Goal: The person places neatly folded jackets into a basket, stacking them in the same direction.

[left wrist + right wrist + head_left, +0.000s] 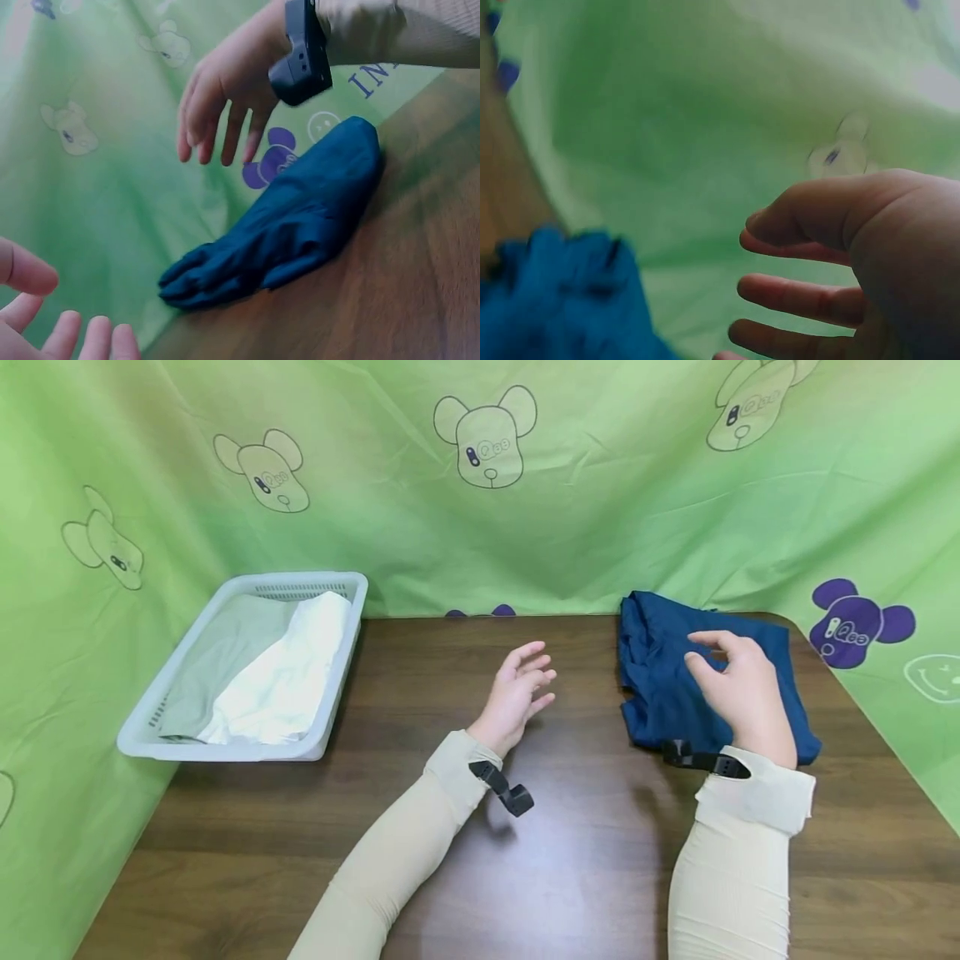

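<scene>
You poise your left hand (512,700) mid-frame, right hand (746,692) over blue cloth (662,668), both empty, fingers loosely parted: seemingly pre-grasp, calling for a lower reach.

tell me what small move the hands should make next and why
Probably lower the right hand onto the blue cloth: the left wrist view shows that hand apart from the cloth, above it, and the left hand is empty too.
</scene>
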`<state>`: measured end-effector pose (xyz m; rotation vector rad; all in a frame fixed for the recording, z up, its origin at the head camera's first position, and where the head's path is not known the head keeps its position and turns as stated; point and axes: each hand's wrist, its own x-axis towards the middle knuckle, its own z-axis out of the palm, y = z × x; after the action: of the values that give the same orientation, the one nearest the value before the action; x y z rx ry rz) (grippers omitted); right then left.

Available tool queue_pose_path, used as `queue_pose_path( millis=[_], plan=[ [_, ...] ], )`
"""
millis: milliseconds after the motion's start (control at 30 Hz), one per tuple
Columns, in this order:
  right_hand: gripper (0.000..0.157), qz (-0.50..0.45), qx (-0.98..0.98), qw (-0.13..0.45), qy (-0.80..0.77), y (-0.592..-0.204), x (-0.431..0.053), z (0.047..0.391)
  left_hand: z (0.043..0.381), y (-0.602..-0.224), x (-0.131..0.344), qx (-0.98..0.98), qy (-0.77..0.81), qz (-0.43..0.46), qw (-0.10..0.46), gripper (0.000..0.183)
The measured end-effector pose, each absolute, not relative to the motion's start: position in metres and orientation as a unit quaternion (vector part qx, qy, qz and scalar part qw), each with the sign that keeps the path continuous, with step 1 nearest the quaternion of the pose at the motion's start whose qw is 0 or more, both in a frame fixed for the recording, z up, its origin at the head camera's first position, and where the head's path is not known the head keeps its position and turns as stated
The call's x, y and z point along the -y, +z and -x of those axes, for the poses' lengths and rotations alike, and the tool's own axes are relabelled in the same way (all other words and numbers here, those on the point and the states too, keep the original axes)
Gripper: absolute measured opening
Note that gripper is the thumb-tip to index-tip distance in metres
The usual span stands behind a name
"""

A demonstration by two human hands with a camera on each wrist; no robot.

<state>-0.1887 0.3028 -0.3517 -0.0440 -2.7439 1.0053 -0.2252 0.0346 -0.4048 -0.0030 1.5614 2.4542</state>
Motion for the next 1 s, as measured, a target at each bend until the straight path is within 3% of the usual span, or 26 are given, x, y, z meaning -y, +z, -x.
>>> queue_pose_path(
  millis=[333, 667, 1000],
  plan=[
    [0.053, 0.132, 0.912, 0.146, 0.360, -0.375, -0.334, 0.193, 0.222, -0.430, -0.067, -0.498, 0.838, 0.000, 0.222, 0.063],
    [0.063, 0.290, 0.853, 0.148, 0.409, -0.386, -0.358, 0.185, 0.222, -0.435, -0.095, -0.500, 0.824, -0.035, 0.265, 0.076],
    [0.072, 0.310, 0.843, 0.133, 0.420, -0.403, -0.371, 0.183, 0.223, -0.441, -0.116, -0.508, 0.812, -0.042, 0.284, 0.076]
  ],
)
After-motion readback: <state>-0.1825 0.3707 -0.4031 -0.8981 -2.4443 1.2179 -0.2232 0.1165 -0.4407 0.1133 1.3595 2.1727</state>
